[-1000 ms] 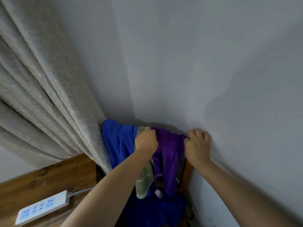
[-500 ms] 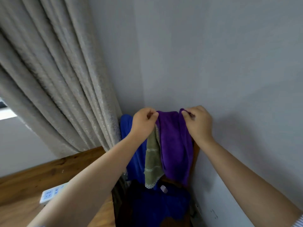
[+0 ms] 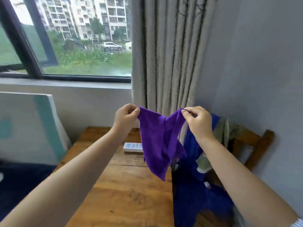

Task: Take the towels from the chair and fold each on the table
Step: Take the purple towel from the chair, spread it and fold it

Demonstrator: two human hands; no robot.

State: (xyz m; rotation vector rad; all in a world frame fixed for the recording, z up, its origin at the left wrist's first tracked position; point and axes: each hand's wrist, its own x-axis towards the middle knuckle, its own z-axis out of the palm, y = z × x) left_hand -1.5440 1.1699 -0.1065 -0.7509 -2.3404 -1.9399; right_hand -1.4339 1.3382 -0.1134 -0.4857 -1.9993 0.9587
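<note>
While both hands pinch its top corners, left grip (image 3: 125,115) and right grip (image 3: 197,121) hold the purple towel (image 3: 158,145) hanging above the desk (image 3: 124,190); blue towel (image 3: 195,190) and green towel (image 3: 224,130) lie on the chair (image 3: 260,145).

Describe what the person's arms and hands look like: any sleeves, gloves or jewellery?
Both forearms are bare, and the left hand and right hand wear no gloves, rings or watch that show. A pale striped sleeve edge peeks in at the right arm's upper end.

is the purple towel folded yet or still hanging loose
Hanging loose, unfolded: the left hand and right hand pinch the purple towel by its top corners, and it sags above the wooden table.
</note>
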